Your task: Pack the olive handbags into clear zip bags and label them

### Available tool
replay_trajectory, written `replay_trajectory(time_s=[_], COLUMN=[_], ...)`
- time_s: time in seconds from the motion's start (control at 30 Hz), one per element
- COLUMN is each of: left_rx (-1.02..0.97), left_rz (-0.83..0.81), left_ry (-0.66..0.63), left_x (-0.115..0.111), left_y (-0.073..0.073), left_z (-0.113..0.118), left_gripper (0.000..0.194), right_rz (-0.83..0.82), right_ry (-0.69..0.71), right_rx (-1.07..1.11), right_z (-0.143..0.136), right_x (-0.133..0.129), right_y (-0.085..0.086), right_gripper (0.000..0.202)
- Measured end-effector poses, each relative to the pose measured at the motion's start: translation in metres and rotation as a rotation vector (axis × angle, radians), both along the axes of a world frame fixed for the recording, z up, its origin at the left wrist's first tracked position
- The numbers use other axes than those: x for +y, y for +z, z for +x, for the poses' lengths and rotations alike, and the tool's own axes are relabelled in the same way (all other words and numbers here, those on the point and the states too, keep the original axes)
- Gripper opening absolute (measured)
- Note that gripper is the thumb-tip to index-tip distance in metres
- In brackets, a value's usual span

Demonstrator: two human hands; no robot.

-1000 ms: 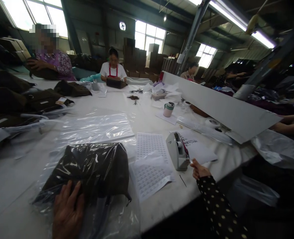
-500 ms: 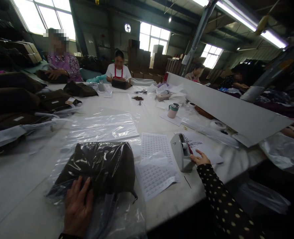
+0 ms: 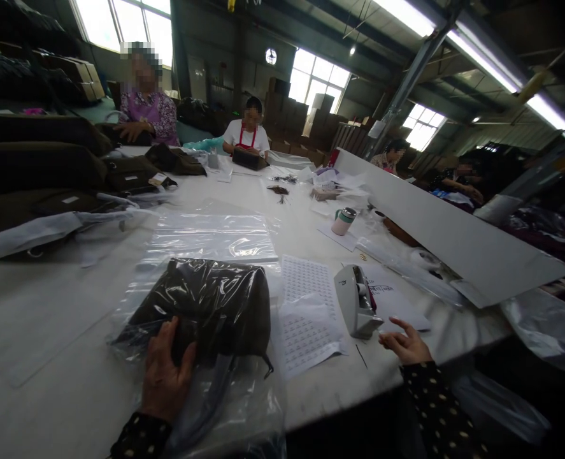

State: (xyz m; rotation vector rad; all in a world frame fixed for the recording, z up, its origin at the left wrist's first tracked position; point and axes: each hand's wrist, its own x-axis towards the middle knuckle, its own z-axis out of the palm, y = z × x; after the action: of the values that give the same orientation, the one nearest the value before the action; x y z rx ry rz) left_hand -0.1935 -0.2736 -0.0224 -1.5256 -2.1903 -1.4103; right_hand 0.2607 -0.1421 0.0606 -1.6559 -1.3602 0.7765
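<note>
"Dark bag [image 3: 229,303], where?"

"In clear plastic [image 3: 248,408] on the table [image 3: 215,196], under my open left hand [image 3: 168,376]."

"And your right hand [image 3: 409,347]?"

"Beside the tape dispenser [image 3: 353,306]; I can't tell whether its fingertips pinch anything."

From where I'm standing, the left hand [image 3: 167,373] lies palm down, fingers reaching forward and close together, the thumb spread off to the side. Its wrist comes out of a dark polka-dot cuff [image 3: 143,435]. Well apart from it, the right hand [image 3: 409,345] is angled inward, one finger extended above the others, its forearm in a matching sleeve [image 3: 439,408].
</note>
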Motion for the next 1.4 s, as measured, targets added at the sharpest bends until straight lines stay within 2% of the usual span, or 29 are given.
replay_trajectory(time_s=[0.1, 0.2, 0.33, 0.43, 0.5, 0.53, 0.6, 0.67, 0.7, 0.77, 0.83, 0.9, 0.97, 1.0, 1.07, 1.13, 1.17, 1.2, 1.27, 1.33, 1.4], left_rx=[0.008, 0.026, 0.019, -0.016, -0.040, -0.052, -0.075, -0.096, -0.105, -0.121, -0.129, -0.123, -0.098, -0.070, 0.039, 0.180, 0.237, 0.267, 0.253, 0.213, 0.204], left_rz=[0.032, 0.045, 0.016, -0.010, -0.020, -0.024, -0.025, -0.019, -0.018, -0.019, -0.024, -0.020, 0.007, 0.031, 0.053, 0.003, -0.043, -0.089, -0.134, -0.105, -0.071], left_ry=[-0.012, -0.010, -0.006, -0.003, -0.013, -0.017, -0.024, -0.033, -0.037, -0.038, -0.034, -0.037, -0.024, -0.009, -0.038, -0.168, -0.245, -0.306, -0.332, -0.363, -0.511], left_x=[0.000, -0.002, -0.008, -0.012, -0.014, -0.016, -0.017, -0.018, -0.018, -0.018, -0.018, -0.019, -0.022, -0.024, -0.028, -0.033, -0.036, -0.040, -0.051, -0.069, -0.093], left_y=[-0.005, -0.011, -0.011, -0.008, -0.006, -0.006, -0.006, -0.008, -0.008, -0.009, -0.009, -0.007, -0.004, -0.003, -0.001, 0.001, 0.002, 0.004, 0.010, 0.016, 0.020], left_z=[-0.003, -0.004, -0.002, -0.001, -0.001, -0.001, -0.001, 0.000, 0.000, 0.000, 0.000, -0.001, -0.003, -0.004, -0.007, -0.008, -0.008, -0.008, -0.006, 0.000, 0.010], left_gripper=[0.059, 0.060, 0.060, 0.060, 0.061, 0.061, 0.062, 0.065, 0.066, 0.067, 0.066, 0.066, 0.064, 0.061, 0.053, 0.048, 0.048, 0.050, 0.056, 0.053, 0.046], right_rz=[0.014, -0.046, -0.180, -0.235, -0.227, -0.187, -0.046, 0.084, 0.110, 0.103, 0.100, 0.121, 0.173, 0.248, 0.515, 0.818, 0.916, 0.984, 1.056, 1.113, 1.156], right_ry=[0.324, 0.667, 1.166, 1.418, 1.529, 1.579, 1.593, 1.477, 1.402, 1.292, 1.210, 1.096, 1.005, 1.008, 1.119, 1.308, 1.407, 1.497, 1.637, 1.667, 1.600], right_rx=[0.269, 0.367, 0.366, 0.270, 0.068, -0.105, -0.625, -1.125, -1.292, -1.439, -1.469, -1.492, -1.454, -1.375, -1.104, -0.821, -0.750, -0.723, -0.742, -0.774, -0.760], right_z=[-0.054, -0.116, -0.204, -0.280, -0.332, -0.356, -0.400, -0.433, -0.445, -0.459, -0.459, -0.446, -0.417, -0.396, -0.347, -0.293, -0.267, -0.242, -0.199, -0.168, -0.152], right_x=[-0.003, -0.005, -0.003, -0.005, -0.013, -0.018, -0.029, -0.037, -0.038, -0.034, -0.022, -0.003, 0.017, 0.026, 0.036, 0.035, 0.029, 0.022, 0.004, -0.014, -0.026], right_y=[0.030, 0.051, 0.070, 0.080, 0.082, 0.081, 0.075, 0.064, 0.059, 0.054, 0.058, 0.070, 0.083, 0.087, 0.086, 0.070, 0.058, 0.044, 0.015, -0.013, -0.036], right_gripper=[0.060, 0.055, 0.040, 0.036, 0.038, 0.039, 0.039, 0.040, 0.044, 0.055, 0.066, 0.070, 0.062, 0.054, 0.037, 0.027, 0.027, 0.029, 0.036, 0.043, 0.049])
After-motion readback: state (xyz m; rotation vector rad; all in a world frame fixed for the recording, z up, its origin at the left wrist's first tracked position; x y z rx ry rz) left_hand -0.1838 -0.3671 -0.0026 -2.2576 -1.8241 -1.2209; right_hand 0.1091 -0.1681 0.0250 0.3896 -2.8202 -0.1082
